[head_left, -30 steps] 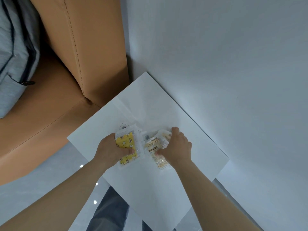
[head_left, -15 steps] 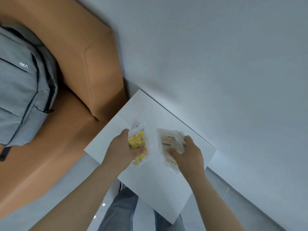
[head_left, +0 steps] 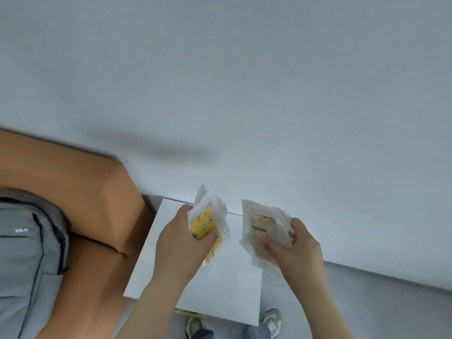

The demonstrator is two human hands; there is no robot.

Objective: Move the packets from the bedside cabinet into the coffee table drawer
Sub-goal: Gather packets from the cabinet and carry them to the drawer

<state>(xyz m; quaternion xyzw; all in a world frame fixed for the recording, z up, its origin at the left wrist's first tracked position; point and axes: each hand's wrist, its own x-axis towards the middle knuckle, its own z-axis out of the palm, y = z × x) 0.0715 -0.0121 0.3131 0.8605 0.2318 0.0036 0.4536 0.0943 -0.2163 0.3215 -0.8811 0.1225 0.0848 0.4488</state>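
Now both hands grip packets above the white bedside cabinet [head_left: 227, 285]: left hand [head_left: 182, 248] fingers clamp the yellow packet [head_left: 204, 225], right hand [head_left: 297, 250] fingers pinch the beige packets [head_left: 263, 228].

Legible text: white logo on the grey backpack [head_left: 27, 253], upper front panel, reads roughly "XIKA"; first letters uncertain. Beige packet [head_left: 263, 231] in right hand [head_left: 297, 250] carries printed lines and a brown banner; blurred, unreadable.
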